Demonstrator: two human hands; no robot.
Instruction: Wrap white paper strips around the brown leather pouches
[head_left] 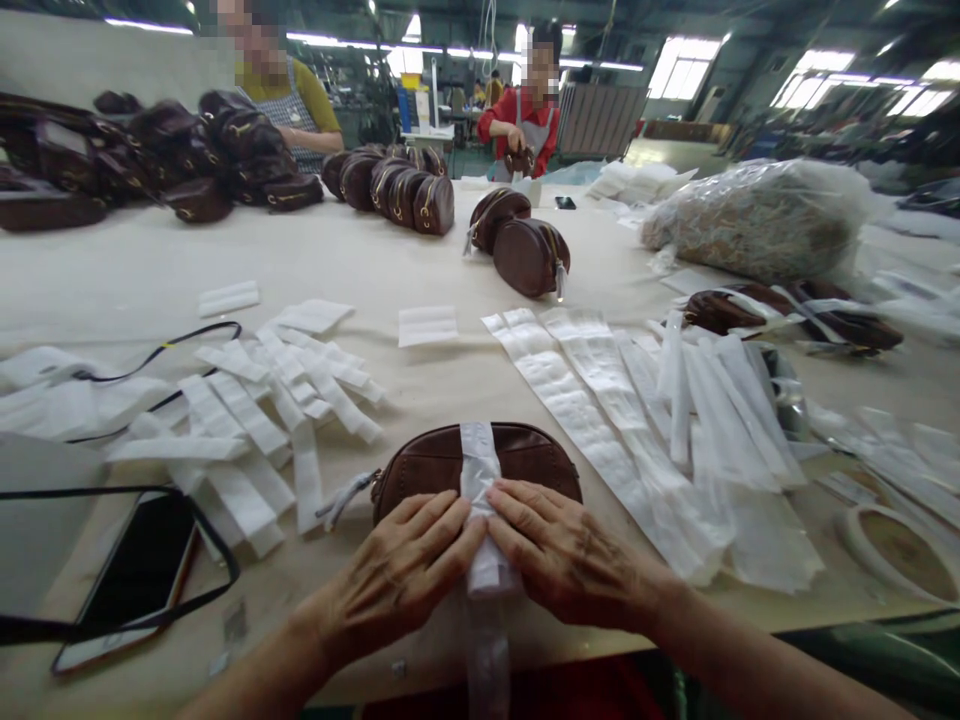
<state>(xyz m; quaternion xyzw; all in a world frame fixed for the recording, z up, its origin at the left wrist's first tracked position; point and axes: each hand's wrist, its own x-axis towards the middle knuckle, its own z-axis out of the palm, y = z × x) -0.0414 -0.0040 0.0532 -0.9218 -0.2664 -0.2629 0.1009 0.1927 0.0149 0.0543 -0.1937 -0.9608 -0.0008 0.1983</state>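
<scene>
A dark brown leather bag [427,463], rounded at the ends, lies in front of me at the table's near side. Around its middle runs a white wrapping strip [480,455], whose translucent tail hangs past the table edge. My left hand [409,560] presses its fingertips on the strip from the left, partly over the bag. From the right, my right hand [559,545] does likewise, its fingers close together and nearly meeting the left ones. Both thumbs are hidden. A wrapped zipper pull [349,500] sticks out at the bag's left end.
White padding strips [247,420] are scattered at left, above a phone [135,560] and black cord. Longer white strips [600,400] and a tape roll [900,550] lie at right. Finished-looking brown bags [529,258] stand farther back. Two co-workers are across the table.
</scene>
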